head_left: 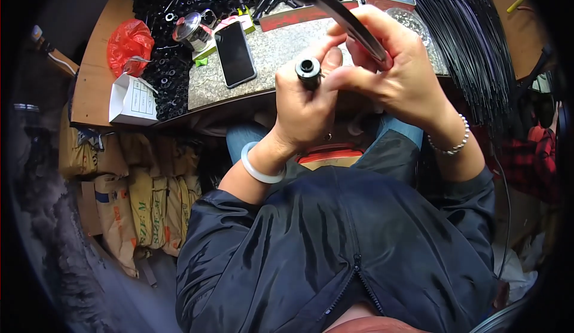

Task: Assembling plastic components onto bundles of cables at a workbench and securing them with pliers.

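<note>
My left hand (305,109) is wrapped round a black tube (308,70), whose round hollow end with a pale ring points up at me. Close beside it, my right hand (400,70) has its thumb and fingers closed on a long shiny dark metal bar (350,22). This bar slants up past the top edge, where its far end is blurred and cut off. The two hands nearly touch, the right thumb reaching toward the left one. What the bar belongs to, I cannot tell. Under them lies a speckled stone slab (275,58) on the bench.
A phone (235,55), a lidded metal pot (190,29), a red plastic bag (130,47) and a white box (134,100) stand at left. Small black parts (173,88) are heaped behind them. Thin black rods (460,46) spill over the right edge. Sacks (140,207) stand below left.
</note>
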Tool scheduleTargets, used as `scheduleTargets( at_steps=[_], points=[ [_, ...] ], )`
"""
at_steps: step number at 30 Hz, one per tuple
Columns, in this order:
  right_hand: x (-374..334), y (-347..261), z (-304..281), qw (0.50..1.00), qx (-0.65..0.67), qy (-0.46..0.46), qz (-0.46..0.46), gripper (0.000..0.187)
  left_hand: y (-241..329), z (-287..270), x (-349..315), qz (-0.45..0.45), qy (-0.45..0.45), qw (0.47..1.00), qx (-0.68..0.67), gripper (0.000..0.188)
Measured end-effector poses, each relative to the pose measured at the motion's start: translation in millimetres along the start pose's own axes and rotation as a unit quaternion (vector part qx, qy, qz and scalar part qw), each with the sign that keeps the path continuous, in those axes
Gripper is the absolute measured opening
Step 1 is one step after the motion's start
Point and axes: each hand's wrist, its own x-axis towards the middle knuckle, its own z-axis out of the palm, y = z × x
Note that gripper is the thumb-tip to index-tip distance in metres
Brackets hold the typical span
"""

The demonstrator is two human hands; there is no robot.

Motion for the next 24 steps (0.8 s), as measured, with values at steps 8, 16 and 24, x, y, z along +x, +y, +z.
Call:
scheduleTargets(
  at_steps=[8, 16, 24],
  points=[
    [-47.4, -11.3, -32.0, 0.940, 0.153, -0.232, 0.199, 0.033, 7.6, -14.0, 14.7, -0.056, 0.077, 0.995, -0.042, 0.031],
    [-31.5, -17.8, -46.8, 0.941, 0.044, -0.282, 0.183, 0.028, -1.5, -10.0, 12.6, -0.035, 0.066, 0.997, -0.036, 0.019],
    [-14.6, -44.5, -55.2, 0.903, 0.028, -0.312, 0.293, 0.021, -7.3, -8.8, 10.9, 0.009, 0.085, 0.996, 0.040, 0.018]
  ],
)
